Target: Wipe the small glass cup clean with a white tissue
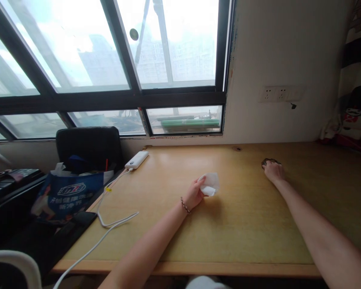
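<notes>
My left hand (196,192), with a beaded bracelet (185,205) at the wrist, is closed on a white tissue (210,184) above the middle of the wooden table (228,233). Thumb and fingers pinch the tissue's left side, and its folded sheet spreads out to the right. Farther right and toward the back, my right hand (273,170) is closed over a small dark patterned object (267,161) at the tabletop. Most of that object is hidden under the fingers, so I cannot tell its kind.
A white power bank (136,159) lies at the table's back left, its white cable (104,224) running to the front edge. Left of the table, a blue shopping bag (69,192) rests on a black chair (88,140). Behind are a window and a wall socket (275,94).
</notes>
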Available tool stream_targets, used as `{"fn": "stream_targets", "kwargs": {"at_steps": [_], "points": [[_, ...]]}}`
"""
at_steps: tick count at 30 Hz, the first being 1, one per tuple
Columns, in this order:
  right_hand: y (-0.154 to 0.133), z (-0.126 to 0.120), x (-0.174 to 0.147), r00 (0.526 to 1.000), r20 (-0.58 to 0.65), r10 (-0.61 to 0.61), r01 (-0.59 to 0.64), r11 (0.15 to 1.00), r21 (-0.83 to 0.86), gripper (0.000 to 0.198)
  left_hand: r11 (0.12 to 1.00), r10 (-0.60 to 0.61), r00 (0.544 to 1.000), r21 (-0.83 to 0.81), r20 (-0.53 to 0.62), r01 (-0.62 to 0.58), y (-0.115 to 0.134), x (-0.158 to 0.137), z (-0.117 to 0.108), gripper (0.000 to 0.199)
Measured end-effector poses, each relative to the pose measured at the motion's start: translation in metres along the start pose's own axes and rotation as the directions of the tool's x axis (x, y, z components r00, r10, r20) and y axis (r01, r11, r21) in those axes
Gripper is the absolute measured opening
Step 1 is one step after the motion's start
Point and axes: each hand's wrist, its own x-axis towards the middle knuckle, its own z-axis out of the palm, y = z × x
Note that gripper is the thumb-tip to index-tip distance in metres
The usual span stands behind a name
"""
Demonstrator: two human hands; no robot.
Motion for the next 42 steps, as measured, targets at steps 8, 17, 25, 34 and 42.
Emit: {"fn": "stream_targets", "kwargs": {"at_steps": [8,17,25,34,42], "points": [[-0.006,0.001,-0.001,0.993,-0.088,0.076,-0.063,0.987,0.145,0.023,0.999,0.002,1.000,-0.043,0.001,-0.002,-0.002,0.002,-0.002,0.026],[-0.178,-0.069,-0.099,0.957,0.126,-0.263,-0.135,-0.016,0.991,0.046,0.998,0.042,0.998,-0.050,0.037,-0.040,-0.002,-0.001,0.003,0.031],[-0.189,-0.080,-0.129,0.987,0.140,-0.077,-0.147,-0.095,0.985,0.038,0.984,0.151,0.985,0.108,-0.080,-0.142,-0.007,-0.005,0.003,0.029],[-0.177,-0.070,-0.125,0.986,0.166,0.030,-0.152,-0.271,0.951,0.031,0.966,0.155,0.980,0.225,-0.124,-0.124,-0.008,-0.007,0.001,0.026],[-0.171,-0.073,-0.118,0.929,0.369,0.005,-0.306,-0.548,0.779,0.028,0.953,0.206,0.962,0.262,-0.181,-0.155,0.001,-0.010,0.000,0.028]]}}
